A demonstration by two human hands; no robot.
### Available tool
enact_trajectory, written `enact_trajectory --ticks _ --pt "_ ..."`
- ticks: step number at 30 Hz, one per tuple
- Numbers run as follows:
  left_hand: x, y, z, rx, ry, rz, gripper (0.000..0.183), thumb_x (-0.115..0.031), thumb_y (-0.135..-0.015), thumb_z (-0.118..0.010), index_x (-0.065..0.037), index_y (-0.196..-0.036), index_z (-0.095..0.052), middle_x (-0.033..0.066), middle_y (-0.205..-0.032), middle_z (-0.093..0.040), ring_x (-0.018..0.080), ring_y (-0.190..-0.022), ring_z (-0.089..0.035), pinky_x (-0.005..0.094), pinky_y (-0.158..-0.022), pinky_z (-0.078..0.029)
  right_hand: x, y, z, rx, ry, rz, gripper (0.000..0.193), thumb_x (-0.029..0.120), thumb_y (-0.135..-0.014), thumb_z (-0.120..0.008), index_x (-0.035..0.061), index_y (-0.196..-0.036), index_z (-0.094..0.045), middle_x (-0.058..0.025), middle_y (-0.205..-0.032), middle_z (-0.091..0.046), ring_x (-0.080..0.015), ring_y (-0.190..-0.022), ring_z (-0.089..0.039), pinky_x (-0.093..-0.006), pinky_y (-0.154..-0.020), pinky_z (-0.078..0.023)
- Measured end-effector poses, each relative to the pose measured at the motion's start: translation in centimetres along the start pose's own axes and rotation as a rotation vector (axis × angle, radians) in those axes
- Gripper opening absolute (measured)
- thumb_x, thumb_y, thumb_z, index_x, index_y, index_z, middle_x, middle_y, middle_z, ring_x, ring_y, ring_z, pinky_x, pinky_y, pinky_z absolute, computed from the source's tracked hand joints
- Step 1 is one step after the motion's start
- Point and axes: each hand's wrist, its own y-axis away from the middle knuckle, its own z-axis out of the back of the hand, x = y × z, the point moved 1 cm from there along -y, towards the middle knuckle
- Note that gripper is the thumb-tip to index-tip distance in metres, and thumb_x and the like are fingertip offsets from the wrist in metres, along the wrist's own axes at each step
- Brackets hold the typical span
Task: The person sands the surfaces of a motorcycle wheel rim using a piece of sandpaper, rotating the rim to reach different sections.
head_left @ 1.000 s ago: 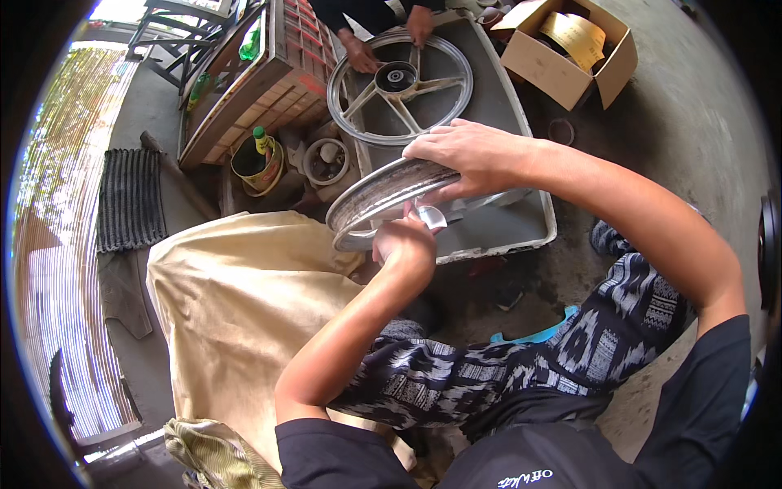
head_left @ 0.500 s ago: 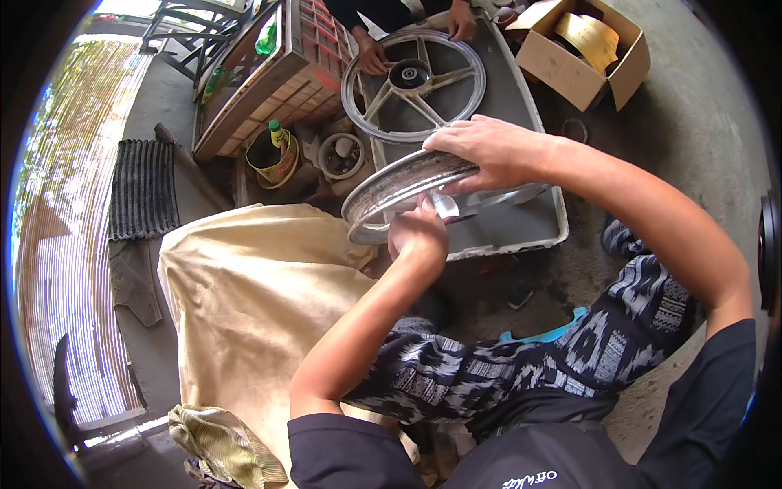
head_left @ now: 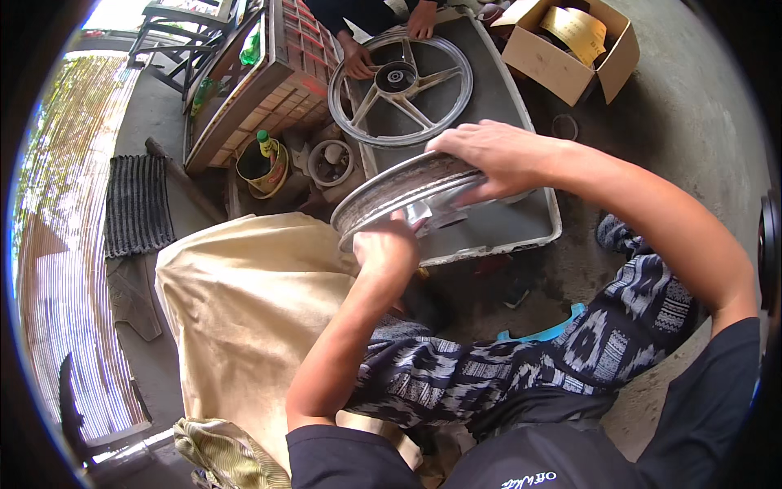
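Two bare hands are at work on a tilted metal wheel [head_left: 395, 193], which is mid-view, over the near part of a grey tray [head_left: 517, 224] with a pale rim. Seen nearly edge-on, the wheel has its long axis running from eight o'clock up to two. Its grimy outer channel faces up toward eleven, and its spoked side is turned toward five, facing the person. Whether its lower edge touches the tray is hidden.

At the two o'clock end, the right hand [head_left: 497, 156] is half curled and has hold of the rim, fingers over the top. At seven o'clock, the left hand [head_left: 385, 247] is mostly closed, pinching a small shiny sheet [head_left: 418, 213] against the wheel's inner side.

Toward twelve, a second wheel [head_left: 399, 79] lies flat, hub up; a co-worker's hand [head_left: 356, 59] touches it at ten o'clock, and the other hand [head_left: 422, 19] is at its one. From the tilted wheel, a cardboard box [head_left: 550, 67] sits between one and two, a bucket [head_left: 262, 178] near nine, and a beige cloth [head_left: 244, 297] at eight.
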Motion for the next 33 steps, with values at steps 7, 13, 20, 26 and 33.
enact_trajectory --ticks 7,13,20,26,33 --pt "1.5 -2.0 -2.0 0.027 0.135 0.237 0.064 -0.05 -0.102 -0.04 -0.005 -0.147 -0.042 0.0228 -0.103 -0.072 0.0366 -0.096 -0.072 0.049 -0.084 -0.054 -5.7 7.2 -1.8 0.028 -0.095 -0.255 0.075 0.031 -0.081 -0.077 0.0043 -0.139 -0.038 -0.0236 -0.129 -0.058 -0.0392 -0.124 -0.055 -0.0445 -0.103 -0.046" --pt "2.6 -2.1 -0.4 0.067 0.062 0.146 0.058 -0.049 -0.103 -0.036 0.002 -0.121 -0.058 0.0256 -0.11 -0.07 0.0394 -0.102 -0.07 0.0501 -0.087 -0.054 -7.4 8.5 -6.9 0.099 -0.109 -0.457 0.076 0.025 -0.081 -0.075 0.0001 -0.141 -0.035 -0.0271 -0.122 -0.061 -0.0421 -0.118 -0.057 -0.0462 -0.099 -0.047" --pt "3.3 -3.1 -0.6 0.111 0.122 0.151 0.054 -0.043 -0.102 -0.04 0.0 -0.13 -0.055 0.0288 -0.122 -0.064 0.0396 -0.116 -0.064 0.0503 -0.099 -0.049 -6.6 8.3 -4.8 0.143 0.028 -0.314 0.085 0.023 -0.077 -0.075 -0.0038 -0.145 -0.032 -0.0274 -0.116 -0.063 -0.0414 -0.112 -0.061 -0.0475 -0.096 -0.048" --pt "6.4 -6.0 -7.3 0.06 0.127 0.05 0.057 -0.027 -0.09 -0.052 0.003 -0.139 -0.046 0.0287 -0.132 -0.059 0.042 -0.12 -0.06 0.051 -0.1 -0.048 0.0 2.5 1.3 0.209 0.194 -0.162 0.056 0.025 -0.068 -0.073 -0.0002 -0.112 -0.05 -0.0207 -0.078 -0.066 -0.0429 -0.083 -0.065 -0.051 -0.077 -0.049" --pt "2.4 -5.8 -10.8 -0.203 0.213 -0.021 0.047 -0.029 -0.095 -0.053 0.008 -0.125 -0.056 0.0276 -0.092 -0.07 0.0395 -0.084 -0.072 0.0484 -0.073 -0.058 1.0 0.0 4.0 0.227 0.218 -0.219 0.057 0.037 -0.073 -0.075 -0.0002 -0.112 -0.056 -0.0222 -0.084 -0.069 -0.0403 -0.086 -0.068 -0.0494 -0.077 -0.052"
